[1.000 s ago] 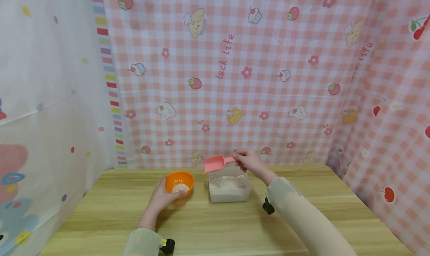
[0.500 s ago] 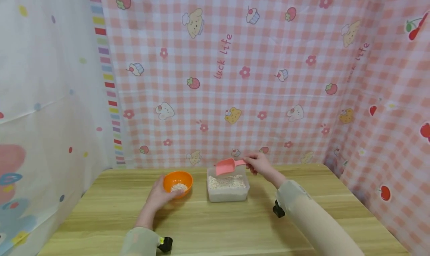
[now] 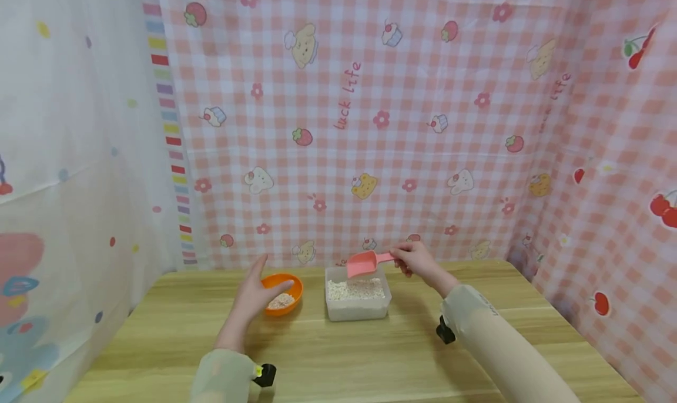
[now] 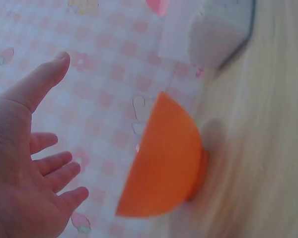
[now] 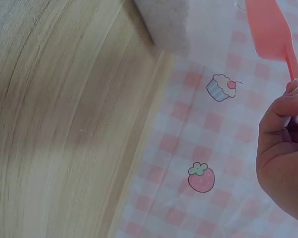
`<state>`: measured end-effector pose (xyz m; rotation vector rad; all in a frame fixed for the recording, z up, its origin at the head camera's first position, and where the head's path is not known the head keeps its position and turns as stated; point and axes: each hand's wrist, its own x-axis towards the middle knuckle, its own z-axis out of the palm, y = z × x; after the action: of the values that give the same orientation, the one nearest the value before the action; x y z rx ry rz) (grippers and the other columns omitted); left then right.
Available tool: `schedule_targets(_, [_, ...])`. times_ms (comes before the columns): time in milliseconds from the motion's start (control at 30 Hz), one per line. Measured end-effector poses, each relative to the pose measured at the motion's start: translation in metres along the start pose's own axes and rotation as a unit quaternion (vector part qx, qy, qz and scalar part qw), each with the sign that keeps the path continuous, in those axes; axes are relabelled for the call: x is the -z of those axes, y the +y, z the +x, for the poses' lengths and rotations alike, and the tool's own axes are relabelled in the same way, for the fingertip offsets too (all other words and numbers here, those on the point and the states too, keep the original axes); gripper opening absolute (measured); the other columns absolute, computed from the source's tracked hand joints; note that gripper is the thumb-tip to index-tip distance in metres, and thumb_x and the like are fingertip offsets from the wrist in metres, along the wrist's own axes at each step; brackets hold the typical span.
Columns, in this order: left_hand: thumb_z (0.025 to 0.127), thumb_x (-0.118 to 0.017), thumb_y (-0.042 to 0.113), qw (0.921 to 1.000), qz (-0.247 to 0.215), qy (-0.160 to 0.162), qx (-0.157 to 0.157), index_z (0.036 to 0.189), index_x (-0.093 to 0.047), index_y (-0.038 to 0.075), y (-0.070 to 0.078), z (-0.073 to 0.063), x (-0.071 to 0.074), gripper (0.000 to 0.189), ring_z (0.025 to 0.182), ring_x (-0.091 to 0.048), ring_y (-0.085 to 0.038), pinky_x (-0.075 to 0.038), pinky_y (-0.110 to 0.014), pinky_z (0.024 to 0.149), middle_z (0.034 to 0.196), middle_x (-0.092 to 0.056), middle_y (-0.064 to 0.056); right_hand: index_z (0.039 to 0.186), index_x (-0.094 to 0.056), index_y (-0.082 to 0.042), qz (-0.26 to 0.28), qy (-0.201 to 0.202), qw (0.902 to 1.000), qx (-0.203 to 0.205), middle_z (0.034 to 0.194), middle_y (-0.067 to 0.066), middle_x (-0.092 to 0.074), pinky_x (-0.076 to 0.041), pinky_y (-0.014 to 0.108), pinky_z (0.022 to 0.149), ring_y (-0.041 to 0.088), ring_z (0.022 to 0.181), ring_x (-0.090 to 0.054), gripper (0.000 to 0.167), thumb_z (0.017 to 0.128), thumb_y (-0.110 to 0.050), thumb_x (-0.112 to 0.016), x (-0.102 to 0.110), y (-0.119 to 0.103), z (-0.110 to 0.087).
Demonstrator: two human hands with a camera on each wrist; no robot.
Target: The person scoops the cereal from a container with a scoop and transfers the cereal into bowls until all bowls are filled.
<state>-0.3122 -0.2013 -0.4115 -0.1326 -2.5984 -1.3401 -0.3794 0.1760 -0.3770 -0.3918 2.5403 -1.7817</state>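
Note:
My right hand (image 3: 420, 261) grips the handle of a pink scoop (image 3: 362, 264), its blade held over the back of a translucent box (image 3: 357, 310). Pale flakes (image 3: 355, 288) that look like oats fill much of that box. To the left stands an orange bowl (image 3: 292, 305) with a small heap of the same flakes (image 3: 281, 301) in it. My left hand (image 3: 251, 291) is spread above the bowl's left side, thumb reaching across it in the head view. In the left wrist view, a gap separates those fingers (image 4: 62, 176) from the bowl (image 4: 165, 161).
Both bowl and box stand on a wood-grain table (image 3: 338, 362). Behind it hangs a pink checked curtain (image 3: 338, 215), close to the table's back edge. More cloth (image 3: 597, 227) hangs along the right side, and a white dotted sheet (image 3: 127, 215) on the left.
My left hand has let go of the bowl and lifted, its fingers spreading. The scoop in my right hand has moved rightward, from left of the box to above it.

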Motion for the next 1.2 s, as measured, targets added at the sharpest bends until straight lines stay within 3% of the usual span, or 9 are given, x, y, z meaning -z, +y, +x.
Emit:
schedule_targets(233, [0.079, -0.077, 0.048, 0.9995, -0.009, -0.026, -0.018, 0.156, -0.015, 0.011, 0.022, 0.004, -0.016, 0.106, 0.141, -0.021, -0.044, -0.02, -0.063, 0.11, 0.158, -0.017, -0.022, 0.105, -0.067, 0.008, -0.006, -0.008, 0.9999, 0.005, 0.065, 0.006, -0.057, -0.04, 0.024, 0.044, 0.011, 0.049, -0.044, 0.025, 0.1, -0.012, -0.052, 0.004, -0.001, -0.005])
schedule_targets(533, [0.077, -0.079, 0.048, 0.9973, 0.014, -0.049, -0.054, 0.155, -0.016, 0.004, 0.031, 0.011, -0.041, 0.109, 0.134, -0.037, -0.041, -0.032, -0.059, 0.106, 0.152, -0.03, -0.026, 0.103, -0.066, 0.006, -0.024, 0.002, 0.9996, -0.017, 0.069, 0.005, -0.057, -0.041, 0.025, 0.049, 0.012, 0.053, -0.045, 0.025, 0.101, -0.015, -0.052, 0.019, 0.003, -0.007])
schedule_targets(667, [0.077, -0.079, 0.048, 0.9964, 0.011, -0.065, -0.055, 0.155, -0.015, 0.004, 0.034, 0.009, -0.05, 0.11, 0.132, -0.04, -0.04, -0.034, -0.057, 0.106, 0.15, -0.032, -0.026, 0.102, -0.067, 0.007, -0.018, -0.001, 0.9996, -0.02, 0.068, 0.007, -0.057, -0.04, 0.025, 0.048, 0.012, 0.052, -0.044, 0.025, 0.101, -0.014, -0.052, 0.023, 0.008, -0.009])
schedule_targets(867, [0.075, -0.08, 0.049, 0.9955, -0.003, -0.086, -0.04, 0.155, -0.017, 0.007, 0.036, 0.007, -0.069, 0.111, 0.134, -0.039, -0.039, -0.033, -0.057, 0.106, 0.151, -0.034, -0.023, 0.105, -0.067, 0.006, -0.024, -0.014, 0.9995, -0.016, 0.068, 0.007, -0.057, -0.04, 0.025, 0.047, 0.012, 0.052, -0.045, 0.026, 0.101, -0.015, -0.052, 0.025, 0.014, -0.01])
schedule_targets(1100, [0.078, -0.08, 0.041, 0.9872, 0.036, -0.133, -0.081, 0.152, -0.017, -0.005, 0.042, 0.007, -0.095, 0.108, 0.14, -0.025, -0.042, -0.025, -0.056, 0.111, 0.155, -0.022, -0.026, 0.103, -0.068, 0.004, -0.04, -0.027, 0.9988, -0.008, 0.067, 0.007, -0.056, -0.04, 0.025, 0.046, 0.012, 0.051, -0.045, 0.025, 0.101, -0.015, -0.052, 0.03, 0.013, -0.008])
schedule_targets(1200, [0.079, -0.08, 0.039, 0.9868, 0.042, -0.135, -0.078, 0.15, -0.018, -0.008, 0.043, 0.007, -0.099, 0.106, 0.14, -0.025, -0.042, -0.024, -0.055, 0.112, 0.154, -0.021, -0.027, 0.103, -0.068, 0.004, -0.046, -0.041, 0.9981, -0.009, 0.068, 0.007, -0.057, -0.04, 0.026, 0.047, 0.013, 0.052, -0.044, 0.025, 0.101, -0.015, -0.052, 0.032, 0.011, -0.009])
